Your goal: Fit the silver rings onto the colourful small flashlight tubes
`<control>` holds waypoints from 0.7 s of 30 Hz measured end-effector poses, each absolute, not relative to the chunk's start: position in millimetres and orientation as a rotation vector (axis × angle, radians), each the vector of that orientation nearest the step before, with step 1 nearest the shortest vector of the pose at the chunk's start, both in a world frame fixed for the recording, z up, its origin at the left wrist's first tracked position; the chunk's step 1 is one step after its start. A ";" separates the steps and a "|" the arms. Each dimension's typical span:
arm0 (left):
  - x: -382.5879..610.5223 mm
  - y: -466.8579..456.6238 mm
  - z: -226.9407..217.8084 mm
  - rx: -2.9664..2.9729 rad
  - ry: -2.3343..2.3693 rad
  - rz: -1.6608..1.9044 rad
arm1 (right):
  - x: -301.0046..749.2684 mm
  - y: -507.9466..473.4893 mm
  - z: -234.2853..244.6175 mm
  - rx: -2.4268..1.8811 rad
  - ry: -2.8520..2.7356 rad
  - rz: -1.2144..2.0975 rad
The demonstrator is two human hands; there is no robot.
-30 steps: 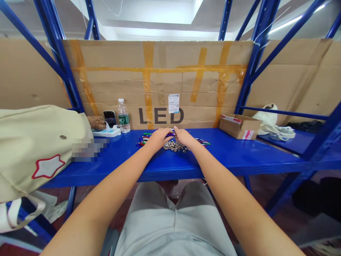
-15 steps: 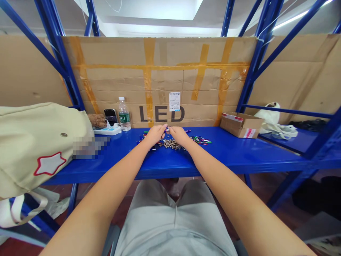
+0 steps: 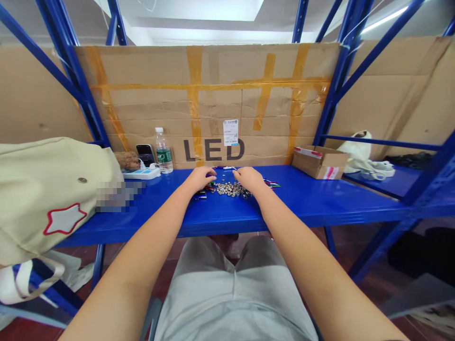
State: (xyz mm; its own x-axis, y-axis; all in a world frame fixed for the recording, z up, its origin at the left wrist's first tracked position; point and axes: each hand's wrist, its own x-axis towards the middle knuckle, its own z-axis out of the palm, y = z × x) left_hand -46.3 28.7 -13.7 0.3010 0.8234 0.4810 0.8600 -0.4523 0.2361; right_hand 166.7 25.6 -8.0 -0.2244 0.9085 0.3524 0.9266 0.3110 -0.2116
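My left hand [image 3: 201, 180] is over the left-hand heap of coloured pen parts [image 3: 210, 187], its thumb and fingers bent and apart, with nothing visible between them. Opposite it, my right hand [image 3: 250, 179] hovers at the right side of a pile of small shiny metal pieces [image 3: 229, 189], fingers loosely curved and slightly apart. Behind the pile, between the two hands, lies a slim purple and silver pen [image 3: 224, 167]. More coloured pen parts [image 3: 273, 184] stick out to the right of my right hand, which partly hides them.
On the blue table [image 3: 220, 215] stand a water bottle [image 3: 164, 150], a phone [image 3: 145, 154] and a white power strip [image 3: 142, 174] at back left. A cream bag [image 3: 57, 189] is at the left, a small cardboard box [image 3: 320, 162] at right. A cardboard wall [image 3: 149, 109] closes the back.
My hands were together, holding a slim pen piece between their fingertips. They have moved apart, the left to the left and the right to the right, and a pen now shows lying behind the pile.
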 end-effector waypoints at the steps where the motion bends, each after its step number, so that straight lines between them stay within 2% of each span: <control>1: -49.4 28.9 -12.9 -2.462 -1.637 -0.821 | 173.2 19.9 -7.5 -1.660 -2.160 -0.072; 9: -70.2 37.9 -3.3 -2.529 -1.747 -0.385 | 225.4 -14.7 -24.7 -1.920 -2.015 -0.061; 16: -32.6 91.0 21.7 -2.296 -1.710 -0.019 | 238.6 -21.9 -23.7 -1.845 -1.808 0.007; 21: 13.4 145.1 7.2 -2.265 -1.701 0.092 | 255.3 -32.6 -31.5 -1.775 -1.864 0.029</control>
